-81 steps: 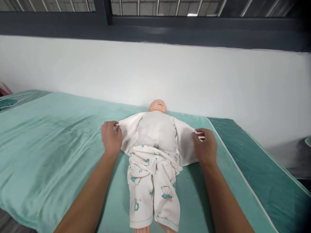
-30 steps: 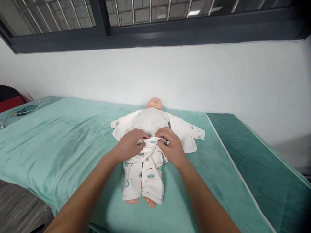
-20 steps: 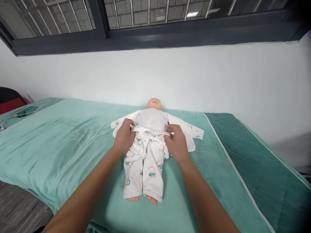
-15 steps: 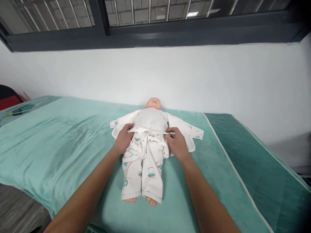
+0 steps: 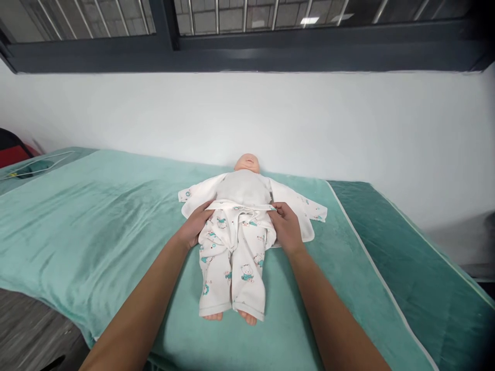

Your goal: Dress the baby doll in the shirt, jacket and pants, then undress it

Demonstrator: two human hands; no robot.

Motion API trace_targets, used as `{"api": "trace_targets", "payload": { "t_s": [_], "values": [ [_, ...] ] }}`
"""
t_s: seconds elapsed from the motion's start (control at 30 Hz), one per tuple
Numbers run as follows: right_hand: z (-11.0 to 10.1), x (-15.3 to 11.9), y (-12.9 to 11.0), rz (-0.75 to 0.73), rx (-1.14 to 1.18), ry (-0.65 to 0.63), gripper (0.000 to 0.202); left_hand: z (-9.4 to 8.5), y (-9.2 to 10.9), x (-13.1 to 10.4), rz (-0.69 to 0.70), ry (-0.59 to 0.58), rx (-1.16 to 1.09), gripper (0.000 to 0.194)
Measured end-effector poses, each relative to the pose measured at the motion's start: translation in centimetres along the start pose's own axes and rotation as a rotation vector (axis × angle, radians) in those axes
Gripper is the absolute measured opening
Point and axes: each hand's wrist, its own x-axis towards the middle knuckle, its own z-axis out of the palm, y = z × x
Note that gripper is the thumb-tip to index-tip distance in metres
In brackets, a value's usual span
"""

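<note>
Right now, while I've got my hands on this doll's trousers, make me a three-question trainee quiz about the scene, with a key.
1. True or false: the left hand and right hand are at opposite sides of the waistband of the printed trousers.
2. Which is nearest the white wall?
A) the left hand
B) the doll's head
C) the printed trousers
3. How many white sleeves lie spread outward?

Key: 1. True. 2. B. 3. Two.

Head view, forward and down
</note>
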Motion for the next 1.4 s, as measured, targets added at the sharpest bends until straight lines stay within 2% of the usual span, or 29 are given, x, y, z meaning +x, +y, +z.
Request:
{"api": "trace_targets", "payload": {
  "t_s": [0.1,0.17,0.33,0.47,0.57,0.63,0.73,0.83,0.9,1.17,1.3,1.4],
  "values": [
    [0.1,0.0,0.1,-0.06,-0.011,0.107,0.02,0.0,0.0,0.0,0.032,0.077,0.074,0.057],
    [0.1,0.1,0.2,-0.055,0.001,0.115,0.02,0.0,0.0,-0.1,0.092,0.138,0.162,0.054],
    [-0.3,0.3,0.3,0.01,0.026,-0.064,0.018,0.3,-0.1,-0.7,0.23,0.24,0.329,0.039],
    [-0.8,0.4,0.4,0.029,0.031,-0.186,0.023,0.7,-0.1,-1.2,0.233,0.271,0.285,0.025],
    [-1.0,0.5,0.5,0.05,0.053,-0.252,0.026,0.7,0.2,-1.4,0.173,0.204,0.169,0.022],
    [-1.1,0.5,0.5,0.065,0.066,-0.28,0.028,0.4,0.3,-1.3,0.087,0.144,0.048,0.028],
    [-1.3,0.4,0.3,0.087,0.112,-0.321,0.029,-0.4,0.2,-1.2,-0.05,0.012,-0.125,0.039],
    [-1.6,0.2,-0.2,0.089,0.16,-0.397,0.032,-1.1,0.0,-1.3,-0.113,-0.131,-0.234,0.039],
    [-1.7,0.0,-0.5,0.092,0.177,-0.453,0.034,-1.3,-0.1,-1.4,-0.153,-0.174,-0.279,0.039],
    [-0.9,-0.6,-0.3,0.215,0.2,-0.501,0.029,-0.2,0.4,-1.7,-0.252,-0.182,-0.401,0.051],
    [0.0,-0.6,-0.6,0.146,0.105,-0.529,0.033,0.1,0.5,-1.7,-0.29,-0.184,-0.478,0.053],
    [0.5,-0.4,-0.7,0.09,0.011,-0.462,0.037,0.3,0.6,-1.8,-0.299,-0.175,-0.506,0.054]
  ]
}}
